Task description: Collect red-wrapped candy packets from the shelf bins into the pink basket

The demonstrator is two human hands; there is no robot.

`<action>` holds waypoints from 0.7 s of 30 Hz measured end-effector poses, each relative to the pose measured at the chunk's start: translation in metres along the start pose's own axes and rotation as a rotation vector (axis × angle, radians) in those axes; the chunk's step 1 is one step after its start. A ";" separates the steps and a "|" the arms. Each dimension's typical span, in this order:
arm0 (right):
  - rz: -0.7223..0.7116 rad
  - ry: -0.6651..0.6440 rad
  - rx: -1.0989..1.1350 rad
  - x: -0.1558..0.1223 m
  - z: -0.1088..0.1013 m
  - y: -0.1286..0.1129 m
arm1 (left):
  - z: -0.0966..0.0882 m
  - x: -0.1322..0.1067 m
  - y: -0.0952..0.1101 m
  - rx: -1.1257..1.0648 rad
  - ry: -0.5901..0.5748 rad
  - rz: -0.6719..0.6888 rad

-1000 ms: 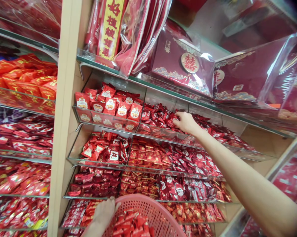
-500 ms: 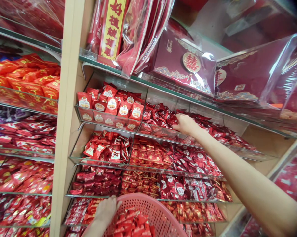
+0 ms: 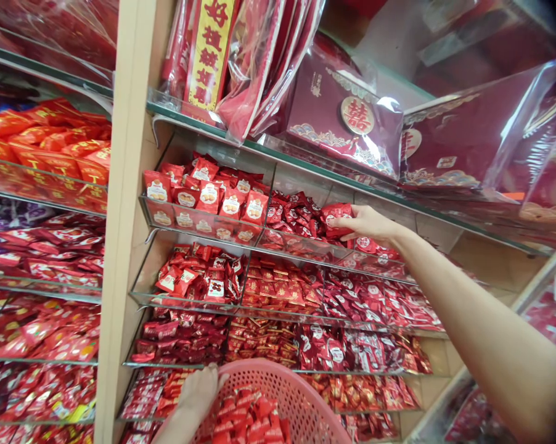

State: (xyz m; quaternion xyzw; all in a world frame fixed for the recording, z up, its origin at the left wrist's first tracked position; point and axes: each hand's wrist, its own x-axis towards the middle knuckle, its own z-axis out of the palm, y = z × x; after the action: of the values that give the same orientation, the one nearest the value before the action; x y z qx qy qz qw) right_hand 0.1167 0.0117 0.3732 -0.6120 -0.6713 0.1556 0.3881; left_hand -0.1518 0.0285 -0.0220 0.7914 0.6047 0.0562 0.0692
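Note:
My right hand (image 3: 369, 223) is at the upper candy shelf, fingers and thumb closed on a red candy packet (image 3: 334, 214) with a pale round emblem. It holds the packet just above the other dark red packets (image 3: 301, 213) in that compartment. Low in view, my left hand (image 3: 198, 390) grips the left rim of a pink perforated plastic basket (image 3: 308, 399). Inside the basket lies a pile of small red wrapped candies (image 3: 250, 416). The lower part of the basket is cut off by the frame edge.
Clear-fronted shelves (image 3: 199, 302) of red candies stretch below. Overhead, a glass shelf (image 3: 269, 151) bears maroon gift boxes (image 3: 324, 105) and plastic-wrapped red items. A wooden upright (image 3: 125, 222) divides off more candy shelves at left.
My right hand has lifted slightly and moved right, raising a red packet from the pile where its fingers were. My left hand and the basket stay in place.

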 end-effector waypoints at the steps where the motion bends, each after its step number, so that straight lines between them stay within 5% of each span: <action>1: 0.006 0.012 0.034 -0.001 0.000 0.000 | 0.001 0.000 0.000 -0.001 0.004 0.002; 10: -0.124 0.138 0.217 -0.032 0.007 -0.007 | -0.002 0.000 -0.001 0.004 0.006 0.021; 21: -0.181 0.011 0.177 -0.098 0.043 0.014 | -0.009 -0.003 0.002 0.059 -0.011 0.049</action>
State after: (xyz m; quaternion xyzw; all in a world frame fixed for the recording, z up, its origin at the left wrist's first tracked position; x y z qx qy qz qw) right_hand 0.0913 -0.0661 0.3031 -0.5133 -0.7052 0.1752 0.4566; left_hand -0.1518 0.0257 -0.0124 0.8080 0.5862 0.0356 0.0479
